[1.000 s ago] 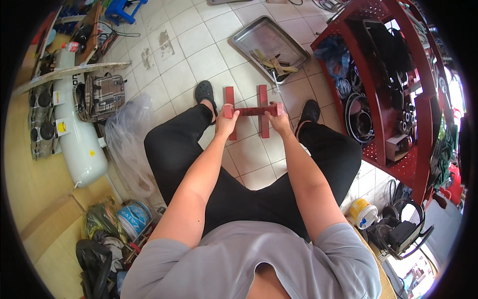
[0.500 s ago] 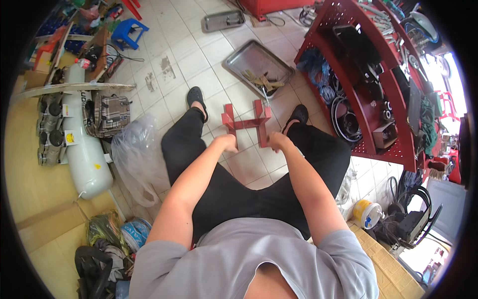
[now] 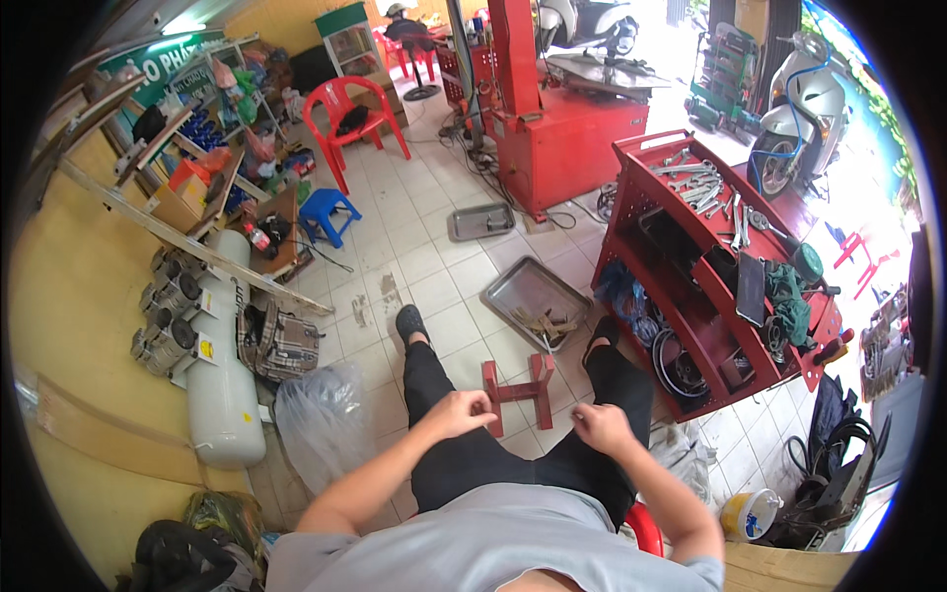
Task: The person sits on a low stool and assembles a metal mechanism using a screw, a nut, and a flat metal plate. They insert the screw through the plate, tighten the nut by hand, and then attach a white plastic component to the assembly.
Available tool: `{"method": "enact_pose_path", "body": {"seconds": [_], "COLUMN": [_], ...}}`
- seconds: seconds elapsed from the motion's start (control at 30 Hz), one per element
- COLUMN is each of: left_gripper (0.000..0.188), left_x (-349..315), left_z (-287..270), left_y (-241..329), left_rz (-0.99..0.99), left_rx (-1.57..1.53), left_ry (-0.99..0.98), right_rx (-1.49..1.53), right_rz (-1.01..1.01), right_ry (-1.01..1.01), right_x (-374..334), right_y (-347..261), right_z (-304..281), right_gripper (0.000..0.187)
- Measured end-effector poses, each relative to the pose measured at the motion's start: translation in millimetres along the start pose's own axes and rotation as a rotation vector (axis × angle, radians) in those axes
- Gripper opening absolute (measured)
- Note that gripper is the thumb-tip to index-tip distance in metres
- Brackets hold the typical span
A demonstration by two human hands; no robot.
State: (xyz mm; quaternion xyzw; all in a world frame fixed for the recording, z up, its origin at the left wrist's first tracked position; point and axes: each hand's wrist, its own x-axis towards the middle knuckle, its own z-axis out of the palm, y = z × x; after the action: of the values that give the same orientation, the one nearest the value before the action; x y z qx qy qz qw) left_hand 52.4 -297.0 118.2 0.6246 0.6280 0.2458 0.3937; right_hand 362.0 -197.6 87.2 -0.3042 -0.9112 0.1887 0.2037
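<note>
A red metal stand (image 3: 516, 393), H-shaped with upright ends, is on the tiled floor between my feet. My left hand (image 3: 466, 412) is over my left thigh, just beside the stand's near left end, with its fingers curled in. On the other side, my right hand (image 3: 604, 428) hovers near my right thigh, loosely closed and apart from the stand. Nothing shows in either hand, though the palms are turned from view. Beyond the stand a grey metal tray (image 3: 533, 286) holds several tan, strip-like pieces and a tool.
At the right stands a red tool cart (image 3: 681, 286) with several wrenches (image 3: 695, 185) on top. A smaller tray (image 3: 481, 222), blue stool (image 3: 328, 215) and red chair (image 3: 355, 123) are farther off. To the left are a white tank (image 3: 225, 395), plaid bag (image 3: 286, 340) and clear plastic bag (image 3: 321, 419).
My view has tilted up, showing more of the workshop. Both hands have drawn back from the stand's near ends toward my thighs. The stand still rests on the floor.
</note>
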Motion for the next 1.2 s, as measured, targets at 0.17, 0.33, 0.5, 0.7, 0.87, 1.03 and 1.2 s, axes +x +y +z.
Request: {"method": "enact_pose_path", "body": {"seconds": [0.17, 0.33, 0.5, 0.7, 0.87, 1.03, 1.2], "left_gripper": [0.022, 0.019, 0.014, 0.023, 0.021, 0.021, 0.012], "left_x": [-85.5, -164.6, 6.7, 14.0, -12.3, 8.4, 4.0], "left_z": [-101.7, -91.9, -31.8, -8.8, 45.2, 22.7, -23.4], "left_y": [43.8, 69.0, 63.1, 77.8, 46.9, 30.3, 30.9], "left_rz": [-0.016, -0.226, 0.175, 0.197, 0.142, -0.049, 0.004], "left_rx": [0.3, -0.28, -0.354, 0.216, -0.123, 0.094, -0.174], "left_ry": [0.008, 0.272, 0.172, -0.671, -0.615, -0.339, -0.018], "right_rx": [-0.077, 0.044, 0.416, 0.35, 0.501, 0.692, 0.676], "right_rz": [-0.015, 0.243, 0.297, 0.116, 0.358, 0.511, 0.362], "right_ry": [-0.032, 0.269, 0.684, -0.022, 0.002, 0.104, 0.282], "right_x": [-41.3, -79.3, 50.2, 74.8, -14.9, 17.6, 50.3], "right_y": [-27.2, -75.7, -54.4, -51.4, -35.9, -50.9, -2.6], "right_z": [-142.9, -170.7, -108.1, -69.8, -5.3, 31.1, 10.8], "right_gripper": [0.009, 0.008, 0.01, 0.016, 0.014, 0.012, 0.013]}}
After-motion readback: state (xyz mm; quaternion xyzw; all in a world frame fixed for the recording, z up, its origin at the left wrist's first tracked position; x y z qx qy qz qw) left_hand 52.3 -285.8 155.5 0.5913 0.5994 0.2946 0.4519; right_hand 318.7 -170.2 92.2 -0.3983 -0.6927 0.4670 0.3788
